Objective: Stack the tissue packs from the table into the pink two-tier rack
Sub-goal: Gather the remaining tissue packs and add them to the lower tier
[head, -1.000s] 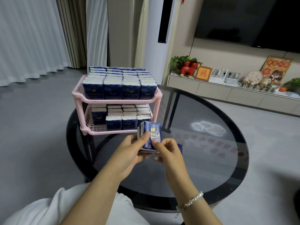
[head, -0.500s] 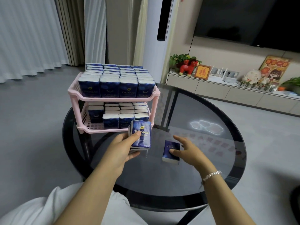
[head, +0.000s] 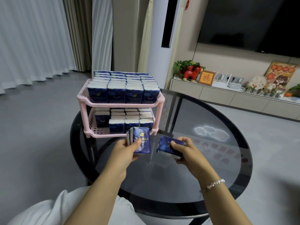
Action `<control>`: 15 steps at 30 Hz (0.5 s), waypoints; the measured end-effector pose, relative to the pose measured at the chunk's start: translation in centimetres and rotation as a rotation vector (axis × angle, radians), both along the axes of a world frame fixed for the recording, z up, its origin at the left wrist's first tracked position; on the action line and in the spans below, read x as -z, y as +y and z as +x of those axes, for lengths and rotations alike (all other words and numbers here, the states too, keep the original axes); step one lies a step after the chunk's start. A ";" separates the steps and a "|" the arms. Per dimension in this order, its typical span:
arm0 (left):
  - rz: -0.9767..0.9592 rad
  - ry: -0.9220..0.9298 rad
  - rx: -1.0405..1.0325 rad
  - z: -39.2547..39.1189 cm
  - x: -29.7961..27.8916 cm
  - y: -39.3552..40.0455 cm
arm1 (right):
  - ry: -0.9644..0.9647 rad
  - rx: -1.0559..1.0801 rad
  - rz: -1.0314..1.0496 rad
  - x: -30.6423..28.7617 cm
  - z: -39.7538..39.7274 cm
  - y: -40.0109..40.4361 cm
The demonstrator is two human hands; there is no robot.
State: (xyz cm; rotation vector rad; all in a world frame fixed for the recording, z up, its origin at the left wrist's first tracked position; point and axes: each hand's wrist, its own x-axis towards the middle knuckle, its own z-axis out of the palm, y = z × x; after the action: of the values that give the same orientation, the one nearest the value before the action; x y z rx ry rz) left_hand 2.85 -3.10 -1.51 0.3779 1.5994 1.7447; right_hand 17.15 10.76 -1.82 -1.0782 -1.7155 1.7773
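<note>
We see the left hand (head: 128, 148) gripping a small bundle of blue tissue packs (head: 141, 140), held upright with the thumb across the front pack, just in front of the lower tier of the pink rack (head: 121, 103). The right hand (head: 185, 151) pinches a single tissue pack (head: 165, 144) between thumb and fingers, tilted and just above the round glass table (head: 211, 159), a little to the right of the bundle and apart from it. The rack stands at the far left edge of the table; its upper tier is packed with rows of standing packs, and its lower tier is filled at the back, with open pink grid showing at the front left. A beaded bracelet (head: 212, 185) circles the right wrist.
</note>
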 end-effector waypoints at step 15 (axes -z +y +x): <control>0.166 -0.025 0.120 0.4 -0.7 -0.5 | 0.372 0.018 0.079 -1.3 -4.0 -6.7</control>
State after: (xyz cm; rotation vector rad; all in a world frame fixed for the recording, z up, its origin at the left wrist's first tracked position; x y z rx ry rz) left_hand 3.22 -3.65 -0.78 0.5192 1.3893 1.7877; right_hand 13.12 4.01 -0.54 -0.6752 -1.5263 1.7514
